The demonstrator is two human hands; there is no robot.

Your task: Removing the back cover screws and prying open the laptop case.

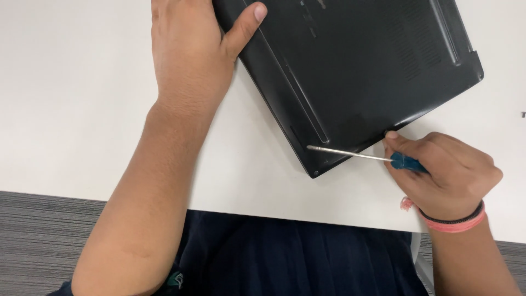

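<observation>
Seen from above: black, flat, rectangular laptop [361, 71] lying bottom-side up on the white surface [82, 98], turned at an angle, with 1 corner pointing toward the near edge. Running along the underside, 2 long raised strips and a field of small vent holes toward the far right.

Left hand [192, 49] resting on the far left edge of the laptop, palm down, not closed into a fist; thumb stretched out and pressed flat on the black cover, other fingers out of view beyond the top of the picture. Forearm coming up from the near left, across the edge of the surface.

Right hand [444, 170] at the near right, just beside the laptop's near edge, closed around the blue handle of a thin screwdriver with long silver metal shaft [350, 154]. Handle mostly hidden inside the fingers, only a short blue part visible. Shaft lying almost flat and pointing left, its tip touching the underside close to the near corner. Tip of 1 finger touching the laptop's edge. On this wrist, 2 bands, 1 black and 1 pink [455, 219].

Below the surface, dark blue clothing [296, 257] of the person and grey striped floor [38, 235].
</observation>
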